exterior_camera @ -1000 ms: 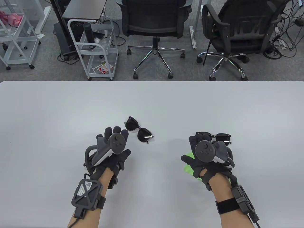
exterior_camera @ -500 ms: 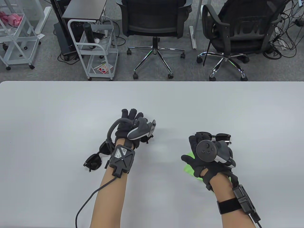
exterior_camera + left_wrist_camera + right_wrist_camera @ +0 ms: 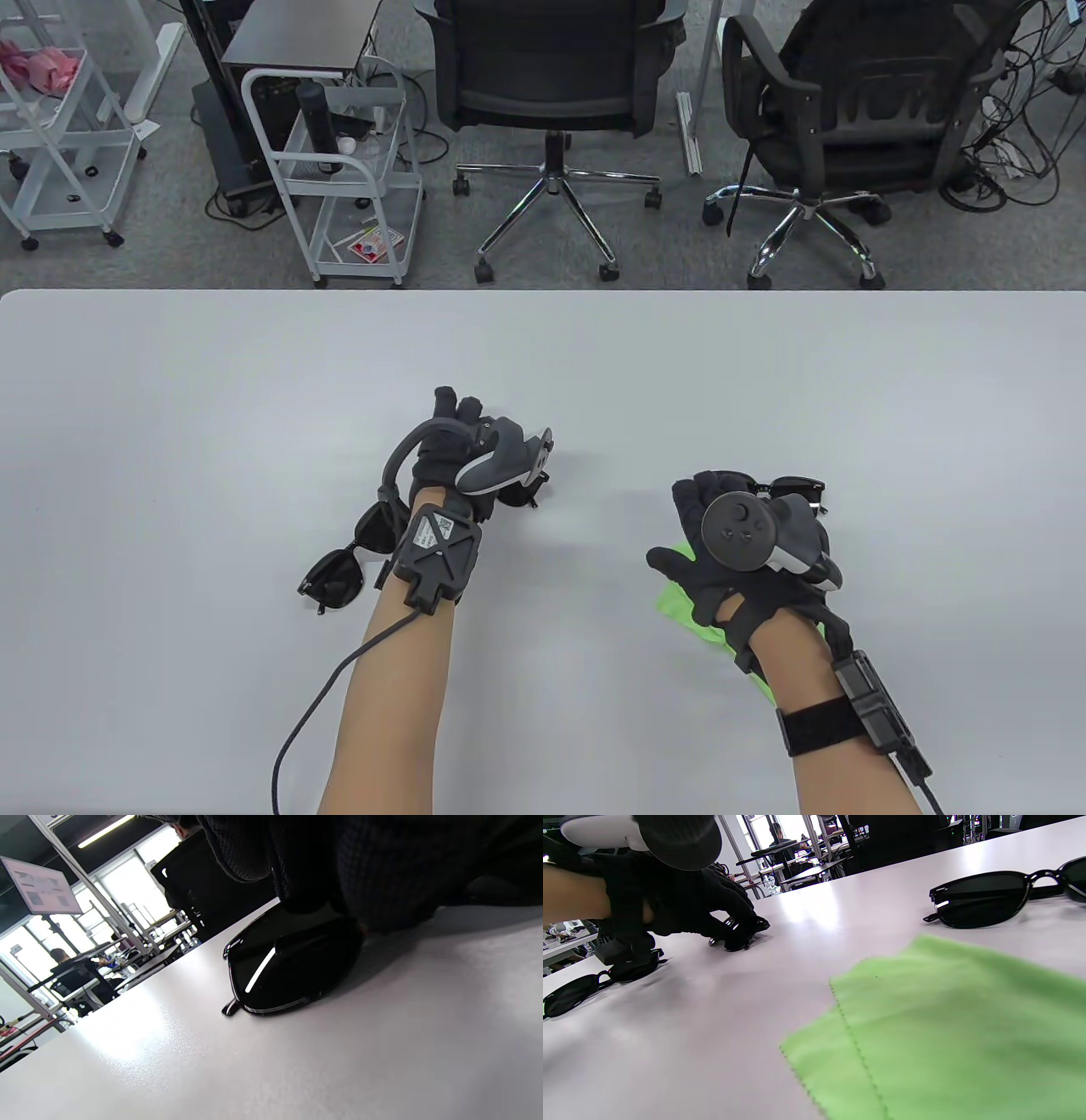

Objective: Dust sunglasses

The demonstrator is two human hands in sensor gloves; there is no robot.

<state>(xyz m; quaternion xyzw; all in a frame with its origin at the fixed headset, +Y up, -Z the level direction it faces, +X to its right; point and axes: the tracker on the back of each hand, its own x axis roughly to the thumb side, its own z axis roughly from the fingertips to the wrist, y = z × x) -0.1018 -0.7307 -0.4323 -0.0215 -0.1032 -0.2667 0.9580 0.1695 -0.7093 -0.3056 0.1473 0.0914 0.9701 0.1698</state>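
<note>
Three sunglasses (image 3: 338, 576), differently angled.

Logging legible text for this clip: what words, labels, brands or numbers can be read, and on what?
None is legible.
Sticker on the left wrist module: a QR-like code and print, too small to read.
Red-and-white card on the cart shelf: blurred.
Wall screen: blurred.

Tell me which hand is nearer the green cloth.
Right. The right hand is directly over the green cloth, covering part of it in the table view. The left hand is well off to the cloth's left, on a pair of sunglasses.
</note>
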